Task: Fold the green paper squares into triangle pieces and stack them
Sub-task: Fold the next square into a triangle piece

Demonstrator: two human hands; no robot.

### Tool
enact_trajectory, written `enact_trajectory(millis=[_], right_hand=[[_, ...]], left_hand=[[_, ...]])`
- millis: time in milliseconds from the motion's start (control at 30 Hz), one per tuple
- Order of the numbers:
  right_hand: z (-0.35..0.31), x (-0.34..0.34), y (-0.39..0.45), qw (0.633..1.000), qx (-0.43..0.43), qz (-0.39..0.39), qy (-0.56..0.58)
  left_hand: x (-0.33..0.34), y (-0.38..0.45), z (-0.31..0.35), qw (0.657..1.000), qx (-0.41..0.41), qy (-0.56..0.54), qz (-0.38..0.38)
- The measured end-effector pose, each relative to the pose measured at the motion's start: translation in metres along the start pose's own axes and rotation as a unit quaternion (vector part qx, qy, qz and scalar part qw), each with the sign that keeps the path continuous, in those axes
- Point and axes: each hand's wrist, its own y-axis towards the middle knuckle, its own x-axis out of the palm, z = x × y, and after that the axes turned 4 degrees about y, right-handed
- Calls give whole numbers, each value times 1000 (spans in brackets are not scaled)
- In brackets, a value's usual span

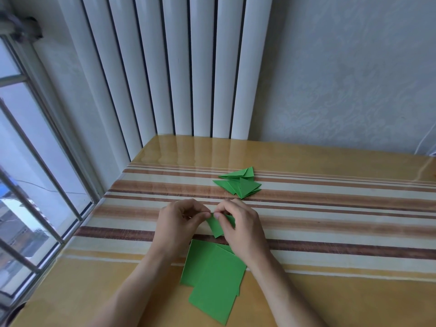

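A small green paper piece [217, 226] is held just above the table, partly folded, with both hands on its top edge. My left hand [179, 223] pinches its upper left corner with thumb and fingertips. My right hand [240, 225] pinches it from the right and covers part of it. Below the hands lie several flat green paper squares [214, 277], overlapping one another. Farther back on the table is a loose pile of folded green triangles [240, 184].
The table [330, 208] has a glossy striped cover and meets a white radiator [177, 67] at the back. A barred window [28, 185] runs along the left edge. At the far right, a white cord [428, 142] hangs by the wall.
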Motion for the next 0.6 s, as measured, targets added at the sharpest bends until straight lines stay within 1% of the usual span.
enact_trajectory(millis=[167,267,400,600], right_hand=[[0,-1,1,1000,17,5,4],[3,-3,1,999,35,11,3],[2,-2,1,999,36,-1,-9],[4,-4,0,998,54,6,-14]], left_hand=[[-1,0,1,1000,-17,-21,-2],[-1,1,1,1000,-19,-18,5],[-1,1,-1,999,-29,-12,9],[-2,2,-4,999,-47,-19,18]])
